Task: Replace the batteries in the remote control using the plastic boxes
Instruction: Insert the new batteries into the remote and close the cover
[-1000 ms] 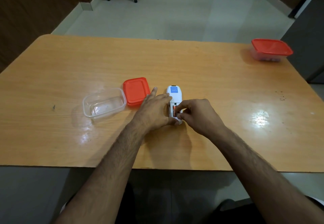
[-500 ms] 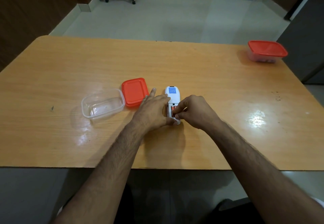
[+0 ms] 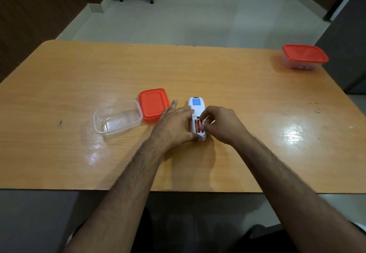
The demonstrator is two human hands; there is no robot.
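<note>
Remote control (image 3: 196,107) lies face-down mid-worktop (image 3: 217,78), battery bay open. Left hand (image 3: 174,124) grips its side, index finger straight; right hand (image 3: 219,123) pinches a battery (image 3: 197,126). Slipping fingertips could let the battery spring out and roll away, missing the open plastic box (image 3: 117,119).

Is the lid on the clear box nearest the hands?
No. The clear box sits open, and its red lid lies flat on the table beside it.
</note>
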